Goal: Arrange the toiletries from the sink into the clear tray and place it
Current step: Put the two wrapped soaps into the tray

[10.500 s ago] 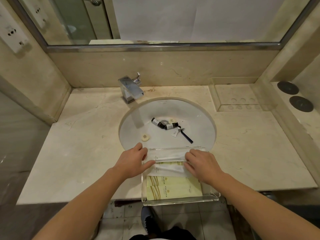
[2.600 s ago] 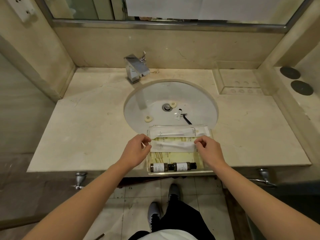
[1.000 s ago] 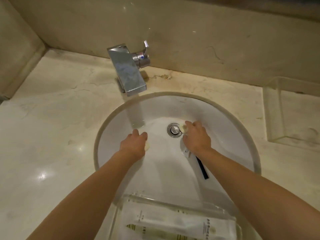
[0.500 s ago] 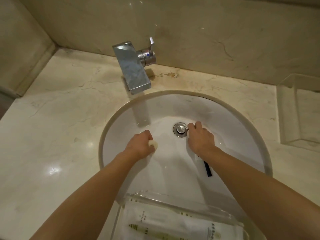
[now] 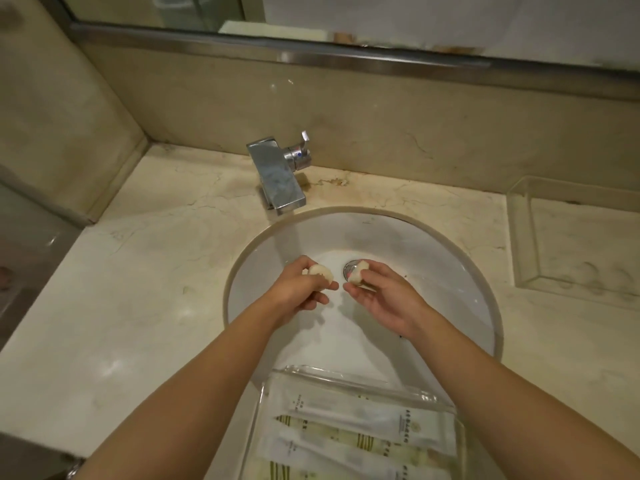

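Note:
Both hands hover inside the white sink (image 5: 433,258), close together near the drain (image 5: 349,269). My left hand (image 5: 301,289) pinches a small round cream soap (image 5: 318,270). A second small soap (image 5: 357,273) is held in the fingertips of my right hand (image 5: 381,296). The clear tray (image 5: 346,379) sits on the front rim of the sink, below my forearms, with several white and yellow-striped sachets (image 5: 363,417) lying flat in it. My right arm hides the razor that lay in the basin.
A chrome faucet (image 5: 277,174) stands behind the sink. A second clear tray (image 5: 571,237) rests on the beige marble counter (image 5: 121,289) at the far right. A mirror edge runs along the back wall.
Both hands have lifted off the basin floor, each now holding a small soap, and come closer together. The view has pulled back and up.

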